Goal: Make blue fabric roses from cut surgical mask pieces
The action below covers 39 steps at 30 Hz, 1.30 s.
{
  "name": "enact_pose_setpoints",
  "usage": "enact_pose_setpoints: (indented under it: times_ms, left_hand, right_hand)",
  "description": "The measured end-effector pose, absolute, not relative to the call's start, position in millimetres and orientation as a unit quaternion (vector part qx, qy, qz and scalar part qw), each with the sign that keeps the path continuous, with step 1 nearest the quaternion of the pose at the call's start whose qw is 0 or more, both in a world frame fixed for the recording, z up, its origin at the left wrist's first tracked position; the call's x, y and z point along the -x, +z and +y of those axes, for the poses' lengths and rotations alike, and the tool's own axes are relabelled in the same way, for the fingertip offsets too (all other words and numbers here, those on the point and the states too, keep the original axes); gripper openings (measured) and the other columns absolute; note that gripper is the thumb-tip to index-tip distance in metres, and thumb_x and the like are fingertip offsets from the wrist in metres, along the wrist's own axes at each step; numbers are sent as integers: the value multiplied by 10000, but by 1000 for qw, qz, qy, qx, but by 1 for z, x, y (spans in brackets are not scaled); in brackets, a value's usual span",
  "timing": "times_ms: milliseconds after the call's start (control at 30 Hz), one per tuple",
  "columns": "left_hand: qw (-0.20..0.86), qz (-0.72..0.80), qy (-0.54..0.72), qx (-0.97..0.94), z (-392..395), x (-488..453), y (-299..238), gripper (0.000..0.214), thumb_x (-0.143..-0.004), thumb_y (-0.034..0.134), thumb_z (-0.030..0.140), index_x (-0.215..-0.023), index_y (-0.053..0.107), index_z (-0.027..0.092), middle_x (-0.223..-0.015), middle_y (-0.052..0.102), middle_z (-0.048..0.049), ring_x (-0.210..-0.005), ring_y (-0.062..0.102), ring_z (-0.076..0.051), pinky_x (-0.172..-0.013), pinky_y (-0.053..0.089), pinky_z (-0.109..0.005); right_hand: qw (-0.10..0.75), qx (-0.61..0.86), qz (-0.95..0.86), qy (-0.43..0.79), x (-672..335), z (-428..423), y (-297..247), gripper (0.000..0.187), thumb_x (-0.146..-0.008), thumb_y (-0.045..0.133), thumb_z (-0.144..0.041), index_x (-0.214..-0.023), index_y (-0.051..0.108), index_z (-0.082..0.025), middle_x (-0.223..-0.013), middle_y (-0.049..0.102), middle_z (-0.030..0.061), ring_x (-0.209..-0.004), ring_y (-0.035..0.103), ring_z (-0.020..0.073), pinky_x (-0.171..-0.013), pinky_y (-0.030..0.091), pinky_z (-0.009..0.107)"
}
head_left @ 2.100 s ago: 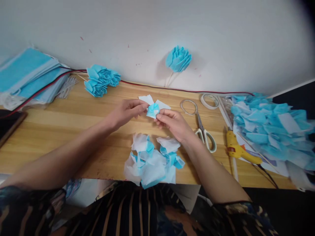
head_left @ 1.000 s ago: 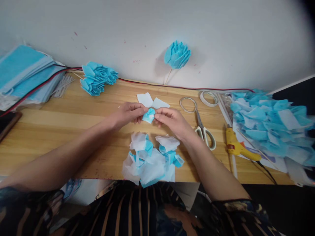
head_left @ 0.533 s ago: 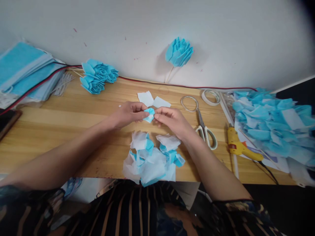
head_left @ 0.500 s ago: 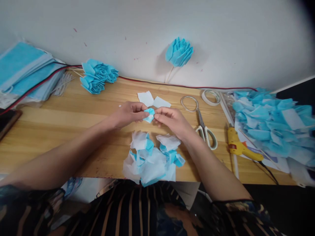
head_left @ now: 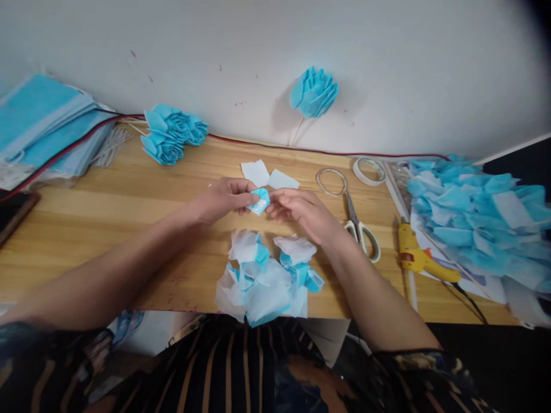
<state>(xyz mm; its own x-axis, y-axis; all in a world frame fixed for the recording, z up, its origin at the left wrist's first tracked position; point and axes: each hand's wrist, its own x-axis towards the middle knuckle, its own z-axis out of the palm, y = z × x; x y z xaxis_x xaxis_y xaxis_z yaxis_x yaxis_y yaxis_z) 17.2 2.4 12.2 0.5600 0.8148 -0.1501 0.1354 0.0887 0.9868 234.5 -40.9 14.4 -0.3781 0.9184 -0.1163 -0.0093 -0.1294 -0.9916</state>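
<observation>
My left hand (head_left: 221,199) and my right hand (head_left: 303,210) meet over the middle of the wooden table (head_left: 107,223). Together they pinch a small folded blue-and-white fabric piece (head_left: 260,201) between their fingertips. Just behind the hands lie two white fabric scraps (head_left: 267,175). In front of them, at the table's near edge, sits a heap of crumpled blue and white pieces (head_left: 267,275).
Scissors (head_left: 358,226), two tape rings (head_left: 331,180) and a yellow glue gun (head_left: 415,258) lie to the right, beside a large pile of blue pieces (head_left: 473,221). Finished blue flowers (head_left: 172,135) rest at the back left, one flower (head_left: 313,94) leans on the wall, and stacked masks (head_left: 43,132) fill the far left.
The hands lowered a little toward the table and folded the blue piece smaller between the fingertips; the two white scraps now lie on the table behind them.
</observation>
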Motion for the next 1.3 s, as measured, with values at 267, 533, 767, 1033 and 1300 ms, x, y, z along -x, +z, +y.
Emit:
enact_pose_setpoints:
  times_ms: [267, 533, 767, 1033, 1300]
  left_hand:
    - [618, 400, 287, -613, 2, -21, 13, 220, -721, 726, 353, -715, 635, 153, -625, 575, 27, -555, 498, -79, -560, 414, -210]
    - [631, 377, 290, -613, 3, -19, 7, 357, -818, 692, 480, -685, 621, 156, -594, 575, 5, -562, 531, -97, -557, 421, -218]
    - [628, 397, 307, -594, 2, -20, 7, 252, -773, 735, 382, -711, 652, 153, -571, 589, 11, -536, 520, -85, -538, 392, -203]
    - [608, 451, 329, -565, 2, -22, 12, 180, -787, 667, 289, -677, 627, 152, -538, 572, 21, -503, 493, -72, -516, 374, -189]
    - [600, 461, 343, -556, 2, -23, 10, 186, -804, 665, 322, -735, 614, 157, -558, 582, 22, -509, 513, -77, -518, 398, -189]
  right_hand:
    - [354, 441, -578, 588, -228, -43, 19, 195, -856, 695, -377, -935, 695, -198, -857, 703, 10, -745, 622, 118, -668, 502, 247]
    - [363, 475, -575, 558, -226, -41, 13, 219, -823, 696, -402, -802, 599, -207, -726, 647, -17, -640, 570, 111, -617, 465, 253]
    - [349, 483, -592, 542, -226, -42, 17, 196, -831, 683, -384, -821, 629, -197, -722, 630, -19, -642, 555, 108, -616, 451, 252]
    - [360, 464, -582, 562, -231, -39, 12, 278, -881, 650, -434, -1037, 715, -214, -895, 719, 20, -758, 625, 128, -651, 502, 257]
    - [436, 533, -640, 340, -222, -42, 17, 85, -826, 660, -295, -834, 632, -215, -815, 686, 5, -758, 616, 142, -645, 479, 270]
